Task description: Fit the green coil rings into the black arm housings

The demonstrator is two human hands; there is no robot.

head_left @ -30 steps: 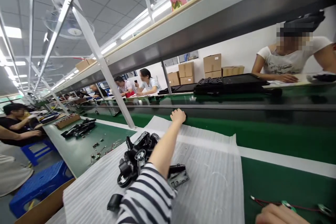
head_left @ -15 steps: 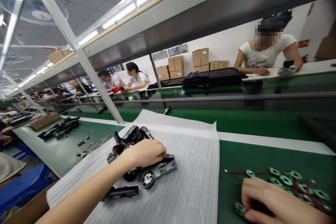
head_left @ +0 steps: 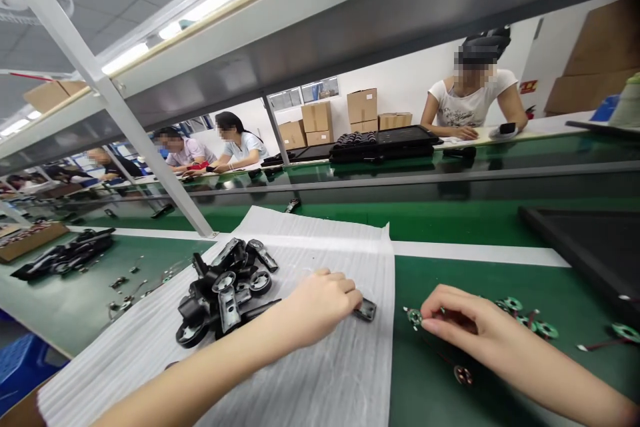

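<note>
My left hand (head_left: 317,303) lies on the white foam sheet (head_left: 320,230), curled over a black plastic bracket (head_left: 367,309) whose end sticks out past my fingertips. To its left is a heap of black plastic parts with small wheels (head_left: 225,293). My right hand (head_left: 455,312) is on the green belt (head_left: 450,380), its fingertips against a small green wired disc (head_left: 414,317). More green discs with red wires (head_left: 525,319) lie beyond my hand. What my right fingers pinch is partly hidden.
A black framed tray (head_left: 580,247) lies on the belt at right. A white steel upright (head_left: 115,113) supports the overhead shelf. Further black parts (head_left: 65,253) sit on the belt at left. Several co-workers sit across the line, with cardboard boxes (head_left: 363,107) behind them.
My left hand has moved off the heap to the right across the foam, with the bracket end shifted along. My right hand has moved left from the disc cluster. The view has turned slightly.
</note>
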